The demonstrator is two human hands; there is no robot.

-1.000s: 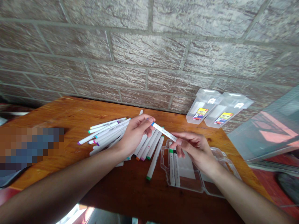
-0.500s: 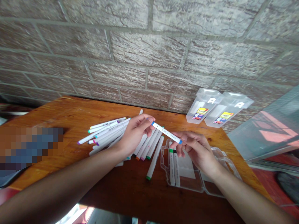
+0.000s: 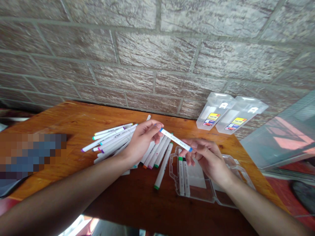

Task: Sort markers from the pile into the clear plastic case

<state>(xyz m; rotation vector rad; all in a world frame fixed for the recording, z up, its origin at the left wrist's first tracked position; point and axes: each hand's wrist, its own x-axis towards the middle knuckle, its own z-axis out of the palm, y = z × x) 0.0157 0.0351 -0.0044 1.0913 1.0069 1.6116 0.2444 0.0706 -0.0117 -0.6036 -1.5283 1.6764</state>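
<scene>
A white marker with blue ends (image 3: 175, 139) is held slantwise between my two hands above the table. My left hand (image 3: 147, 133) pinches its upper left end, while the fingers of my right hand (image 3: 205, 157) close on its lower right end. Under and beside my left hand lies a loose heap of white markers (image 3: 115, 141) with coloured ends, partly hidden by the hand and forearm. Below my right hand an open clear plastic case (image 3: 201, 197) lies flat, with a green-ended marker (image 3: 181, 178) and a black-ended marker (image 3: 186, 180) side by side in it.
Two clear boxes with labels (image 3: 213, 113) (image 3: 236, 123) stand at the back right of the wooden table (image 3: 78, 118), close to the brick wall (image 3: 157, 55). A green-ended marker (image 3: 162, 168) lies at the near side of the heap. A blurred-out patch covers the left edge.
</scene>
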